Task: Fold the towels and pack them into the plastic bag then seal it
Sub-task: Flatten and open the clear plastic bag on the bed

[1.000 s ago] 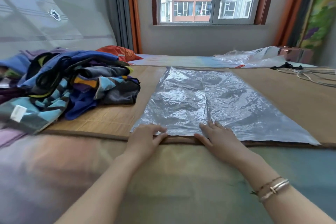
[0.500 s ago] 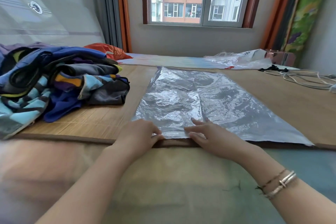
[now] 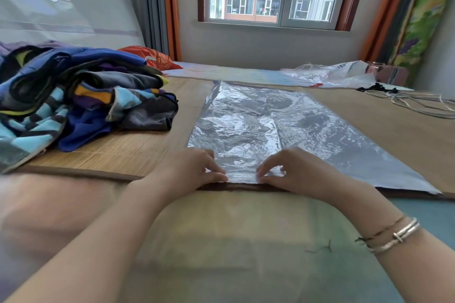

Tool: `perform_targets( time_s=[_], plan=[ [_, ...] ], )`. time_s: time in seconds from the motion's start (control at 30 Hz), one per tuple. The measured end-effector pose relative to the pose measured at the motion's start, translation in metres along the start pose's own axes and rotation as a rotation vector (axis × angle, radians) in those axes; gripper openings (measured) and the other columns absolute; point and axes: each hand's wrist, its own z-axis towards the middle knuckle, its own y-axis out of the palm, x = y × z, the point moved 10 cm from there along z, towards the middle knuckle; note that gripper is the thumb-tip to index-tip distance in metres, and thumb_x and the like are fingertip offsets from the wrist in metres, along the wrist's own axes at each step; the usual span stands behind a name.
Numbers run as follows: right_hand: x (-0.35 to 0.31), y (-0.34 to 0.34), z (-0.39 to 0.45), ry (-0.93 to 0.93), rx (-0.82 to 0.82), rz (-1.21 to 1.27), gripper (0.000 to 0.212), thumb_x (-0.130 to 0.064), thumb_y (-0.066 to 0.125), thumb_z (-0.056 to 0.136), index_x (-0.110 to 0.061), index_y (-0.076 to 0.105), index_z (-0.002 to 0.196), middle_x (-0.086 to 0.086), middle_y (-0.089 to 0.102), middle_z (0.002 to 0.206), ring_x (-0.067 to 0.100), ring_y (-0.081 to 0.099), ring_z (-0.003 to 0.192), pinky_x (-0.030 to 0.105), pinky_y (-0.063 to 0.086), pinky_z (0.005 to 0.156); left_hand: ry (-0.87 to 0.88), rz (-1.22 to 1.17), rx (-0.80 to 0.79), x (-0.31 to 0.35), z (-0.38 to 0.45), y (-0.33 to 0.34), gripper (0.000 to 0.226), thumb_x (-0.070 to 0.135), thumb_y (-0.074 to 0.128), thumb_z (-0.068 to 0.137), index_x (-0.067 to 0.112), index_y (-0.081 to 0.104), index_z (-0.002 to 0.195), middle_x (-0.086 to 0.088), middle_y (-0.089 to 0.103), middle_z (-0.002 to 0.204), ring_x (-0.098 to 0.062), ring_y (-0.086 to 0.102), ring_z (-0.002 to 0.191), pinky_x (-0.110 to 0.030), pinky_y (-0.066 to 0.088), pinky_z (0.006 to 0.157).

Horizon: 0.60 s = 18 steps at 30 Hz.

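A large clear plastic bag (image 3: 290,128) lies flat on the bamboo mat (image 3: 118,152), its near edge at the mat's front border. My left hand (image 3: 189,170) and my right hand (image 3: 300,172) sit side by side on that near edge, each pinching the plastic between thumb and curled fingers. A heap of unfolded towels (image 3: 73,101) in blue, black and striped colours lies on the mat to the left, apart from the bag.
An orange cloth (image 3: 150,56) lies behind the towel heap. A second crumpled plastic bag (image 3: 337,74) rests at the far right, with grey cables (image 3: 418,103) beside it. A window and curtains stand behind. The bed sheet (image 3: 234,241) stretches under my forearms.
Both hands went from lying flat on the bag's near edge to pinching it with curled fingers, and they drew closer together. The view shifted slightly left.
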Motion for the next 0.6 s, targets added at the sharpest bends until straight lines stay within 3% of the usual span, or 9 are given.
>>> perform_targets(
  time_s=[0.17, 0.3, 0.4, 0.5, 0.6],
  plan=[
    [-0.011, -0.001, -0.006, -0.005, -0.006, -0.134, 0.013, -0.037, 0.062, 0.087, -0.034, 0.073, 0.094, -0.013, 0.071, 0.098, 0.005, 0.064, 0.087, 0.031, 0.051, 0.081, 0.035, 0.085, 0.014, 0.007, -0.005, -0.002, 0.024, 0.051, 0.051, 0.093, 0.040, 0.071, 0.102, 0.013, 0.058, 0.094, -0.003, 0.050, 0.079, -0.025, 0.037, 0.063],
    [-0.015, -0.004, -0.010, -0.010, 0.003, -0.108, 0.017, -0.044, 0.060, 0.088, -0.034, 0.072, 0.095, -0.013, 0.069, 0.092, 0.004, 0.060, 0.079, 0.028, 0.050, 0.076, 0.074, 0.208, 0.061, 0.017, -0.008, -0.006, 0.020, 0.045, 0.050, 0.092, 0.039, 0.068, 0.098, 0.020, 0.054, 0.087, 0.000, 0.051, 0.082, -0.026, 0.042, 0.066],
    [-0.013, -0.008, -0.012, 0.006, 0.040, -0.076, 0.017, -0.046, 0.060, 0.087, -0.034, 0.071, 0.092, -0.015, 0.068, 0.088, 0.001, 0.059, 0.079, 0.028, 0.050, 0.076, 0.068, 0.237, 0.131, 0.023, -0.010, -0.011, 0.018, 0.045, 0.050, 0.090, 0.039, 0.066, 0.095, 0.019, 0.054, 0.084, 0.000, 0.057, 0.087, -0.025, 0.038, 0.064],
    [-0.013, -0.009, -0.011, 0.023, 0.074, -0.077, 0.020, -0.051, 0.061, 0.084, -0.034, 0.070, 0.090, -0.022, 0.065, 0.081, -0.003, 0.061, 0.083, 0.027, 0.050, 0.075, 0.038, 0.223, 0.205, 0.025, -0.011, -0.017, 0.020, 0.043, 0.049, 0.092, 0.035, 0.066, 0.096, 0.017, 0.063, 0.095, -0.002, 0.058, 0.093, -0.025, 0.034, 0.065],
    [-0.019, -0.010, -0.008, 0.024, 0.106, -0.161, 0.024, -0.056, 0.059, 0.084, -0.033, 0.065, 0.086, -0.021, 0.060, 0.075, 0.001, 0.059, 0.078, 0.024, 0.043, 0.067, 0.034, 0.241, 0.275, 0.033, -0.010, -0.023, 0.022, 0.040, 0.047, 0.093, 0.030, 0.066, 0.096, 0.012, 0.064, 0.098, -0.008, 0.058, 0.096, -0.026, 0.032, 0.065]
  ],
)
